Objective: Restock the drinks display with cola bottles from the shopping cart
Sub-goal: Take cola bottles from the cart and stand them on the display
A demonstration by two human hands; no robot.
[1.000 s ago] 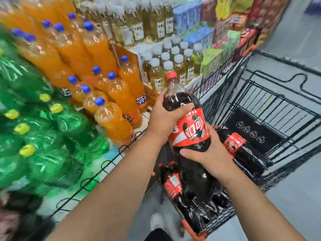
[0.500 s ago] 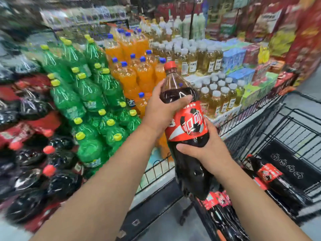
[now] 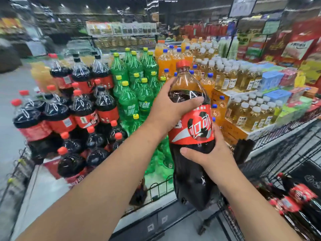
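Observation:
I hold a large cola bottle [image 3: 191, 133] with a red cap and red label upright in front of the drinks display [image 3: 159, 186]. My left hand [image 3: 171, 108] grips its upper shoulder from the left. My right hand [image 3: 211, 153] grips its body just below the label from the right. Stacked cola bottles [image 3: 76, 110] with red caps fill the display's left part. The black wire shopping cart [image 3: 284, 159] stands at the lower right, with more cola bottles [image 3: 300, 200] lying in it.
Green soda bottles [image 3: 135, 94] stand in the display's middle, orange ones [image 3: 173, 58] behind, yellow tea bottles [image 3: 246, 105] and boxed goods to the right. A low black wire fence edges the display. Grey floor [image 3: 10, 105] lies to the left.
Both hands have lifted the bottle out of the cart and carried it left toward the display. My view has swung left, bringing the stacked cola bottles into sight.

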